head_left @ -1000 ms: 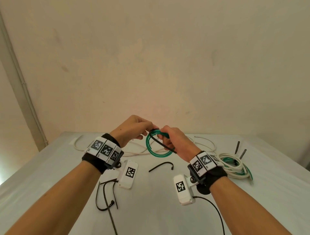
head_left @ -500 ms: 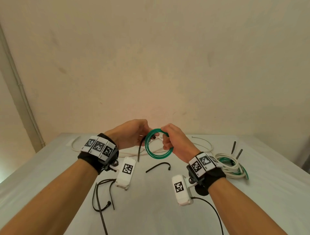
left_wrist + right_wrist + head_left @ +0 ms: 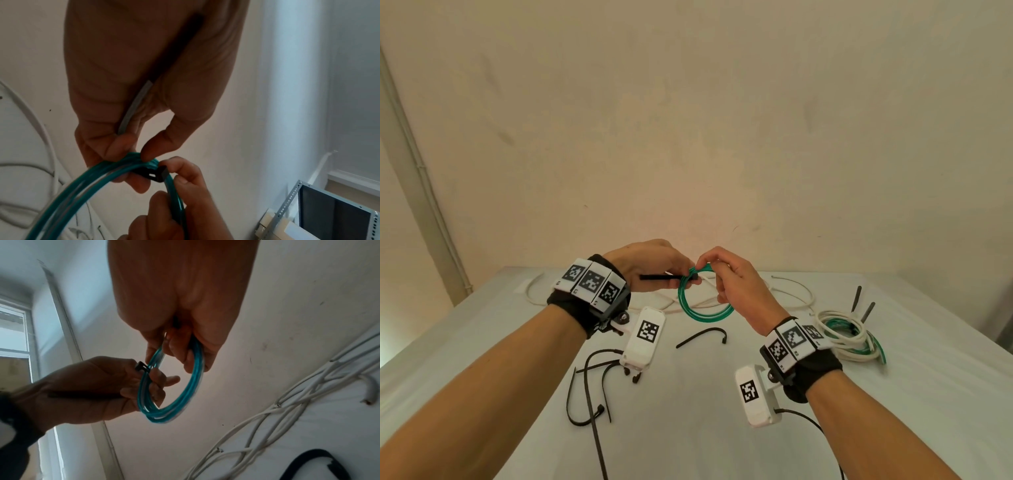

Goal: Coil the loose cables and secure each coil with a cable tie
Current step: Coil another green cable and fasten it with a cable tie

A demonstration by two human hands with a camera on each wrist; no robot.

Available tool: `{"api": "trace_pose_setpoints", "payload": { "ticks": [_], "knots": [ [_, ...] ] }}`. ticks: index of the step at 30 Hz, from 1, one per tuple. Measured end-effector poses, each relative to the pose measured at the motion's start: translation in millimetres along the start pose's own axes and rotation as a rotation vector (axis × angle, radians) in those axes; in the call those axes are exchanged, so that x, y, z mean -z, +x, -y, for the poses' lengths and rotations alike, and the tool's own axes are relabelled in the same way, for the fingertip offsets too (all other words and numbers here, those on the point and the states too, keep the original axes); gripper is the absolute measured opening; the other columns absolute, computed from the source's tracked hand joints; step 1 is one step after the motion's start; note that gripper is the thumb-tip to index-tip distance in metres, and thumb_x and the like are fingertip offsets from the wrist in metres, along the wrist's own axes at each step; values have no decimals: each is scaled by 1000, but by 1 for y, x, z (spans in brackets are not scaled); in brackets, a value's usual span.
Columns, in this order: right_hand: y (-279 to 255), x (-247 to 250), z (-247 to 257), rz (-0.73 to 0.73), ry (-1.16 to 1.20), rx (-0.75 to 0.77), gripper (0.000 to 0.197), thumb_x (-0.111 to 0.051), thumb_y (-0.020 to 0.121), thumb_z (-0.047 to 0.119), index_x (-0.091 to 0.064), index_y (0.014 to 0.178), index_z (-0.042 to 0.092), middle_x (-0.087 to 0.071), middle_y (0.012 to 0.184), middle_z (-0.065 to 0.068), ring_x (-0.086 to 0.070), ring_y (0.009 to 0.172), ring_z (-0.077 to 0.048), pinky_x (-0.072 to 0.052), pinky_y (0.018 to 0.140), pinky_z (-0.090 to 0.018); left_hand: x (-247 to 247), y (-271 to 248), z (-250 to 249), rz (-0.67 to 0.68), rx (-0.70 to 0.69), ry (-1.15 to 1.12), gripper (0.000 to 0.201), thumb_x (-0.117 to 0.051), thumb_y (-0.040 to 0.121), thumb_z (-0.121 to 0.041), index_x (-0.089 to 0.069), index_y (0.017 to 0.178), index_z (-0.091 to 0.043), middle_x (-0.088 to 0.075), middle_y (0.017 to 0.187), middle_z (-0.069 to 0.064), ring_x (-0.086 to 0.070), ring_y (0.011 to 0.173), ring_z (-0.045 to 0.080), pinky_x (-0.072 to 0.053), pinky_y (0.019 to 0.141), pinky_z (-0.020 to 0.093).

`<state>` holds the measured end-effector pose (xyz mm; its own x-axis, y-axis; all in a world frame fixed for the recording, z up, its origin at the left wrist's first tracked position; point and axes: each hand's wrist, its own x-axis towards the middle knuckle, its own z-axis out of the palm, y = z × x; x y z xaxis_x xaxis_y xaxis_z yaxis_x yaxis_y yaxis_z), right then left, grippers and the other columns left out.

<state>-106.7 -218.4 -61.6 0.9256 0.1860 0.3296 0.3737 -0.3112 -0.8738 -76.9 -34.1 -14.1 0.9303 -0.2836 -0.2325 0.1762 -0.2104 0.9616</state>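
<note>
A small green cable coil (image 3: pixel 702 301) hangs upright in the air between both hands, above the table. My left hand (image 3: pixel 686 278) pinches the coil's upper left part together with a black cable tie (image 3: pixel 657 277), whose strap points left across the palm. In the left wrist view the tie's head (image 3: pixel 157 175) sits against the coil (image 3: pixel 82 186), and its strap (image 3: pixel 133 110) runs up under the left fingers. My right hand (image 3: pixel 710 270) holds the coil's top with its fingers curled through the loop (image 3: pixel 176 391); one fingertip touches the tie head (image 3: pixel 141 367).
Several loose black cable ties (image 3: pixel 592 387) lie on the white table (image 3: pixel 688 428) under my left wrist, another tie (image 3: pixel 702 337) at the middle. A loose white cable (image 3: pixel 791 291) sprawls behind the hands. A white-and-green cable bundle (image 3: pixel 849 337) lies at the right.
The tie passed from the right hand's side to the left hand. It hung down beside the coil half a second ago; now its strap lies level, pointing left. Both hands rose slightly.
</note>
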Motion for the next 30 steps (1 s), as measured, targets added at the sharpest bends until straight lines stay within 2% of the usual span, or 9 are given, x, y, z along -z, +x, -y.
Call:
{"api": "trace_pose_setpoints", "payload": {
  "ticks": [4,7,10,14,18,21,24,26,30],
  "knots": [
    [-4,2,-2,17,-12,60,7,-64,96,23,-67,97,29,-46,63,-4,-36,65,-22,-39,63,-38,2,4,-4,39,42,3,29,-52,96,10,-60,120,25,-73,101,25,-74,86,21,-61,80,27],
    [-6,3,-9,21,1,83,18,-81,88,31,-67,100,29,-40,58,9,-33,62,-22,-33,62,-37,2,4,-7,49,61,114,31,-58,92,5,-63,117,22,-71,107,25,-67,94,22,-55,102,36],
    [-7,3,-12,-1,27,96,22,-83,86,34,-68,100,28,-41,58,16,-33,61,-21,-33,62,-36,1,6,-10,50,63,156,40,-66,85,2,-61,119,22,-66,105,22,-64,96,21,-51,109,42],
    [-8,3,-15,-20,99,109,13,-78,91,23,-74,103,24,-60,71,21,-42,58,-4,-39,63,-21,-1,9,-13,50,44,135,32,-63,93,7,-60,120,24,-68,109,27,-70,92,22,-60,94,33],
    [-7,4,-13,-49,173,83,12,-74,94,17,-73,104,10,-66,68,16,-53,56,2,-38,61,-11,-5,1,-20,57,71,138,23,-63,97,4,-66,114,20,-76,108,24,-76,90,20,-62,79,22],
    [-4,6,-12,-96,222,55,12,-75,94,20,-74,104,12,-62,67,15,-47,53,-1,-36,58,-18,-1,-5,-24,37,62,32,24,-62,97,3,-62,116,19,-73,113,29,-76,99,29,-62,80,24],
    [-1,9,-16,-139,350,-28,13,-77,93,26,-74,102,16,-59,80,-3,-30,50,-10,-28,52,-30,5,-9,-25,-24,-56,-196,19,-60,96,9,-59,113,17,-70,114,35,-75,102,38,-61,89,32],
    [-1,10,-20,-153,376,-70,13,-77,93,30,-74,100,20,-58,87,-10,-28,47,-10,-30,51,-28,5,-11,-22,-29,-163,-306,21,-59,94,12,-60,114,17,-70,113,34,-74,106,39,-60,93,35],
    [-3,6,-23,-121,398,-78,14,-75,95,28,-73,103,18,-51,83,-11,-28,46,-10,-33,50,-25,-6,-8,-5,-226,-228,72,15,-66,99,-10,-70,108,1,-75,106,17,-72,97,23,-58,79,27]
  ]
}}
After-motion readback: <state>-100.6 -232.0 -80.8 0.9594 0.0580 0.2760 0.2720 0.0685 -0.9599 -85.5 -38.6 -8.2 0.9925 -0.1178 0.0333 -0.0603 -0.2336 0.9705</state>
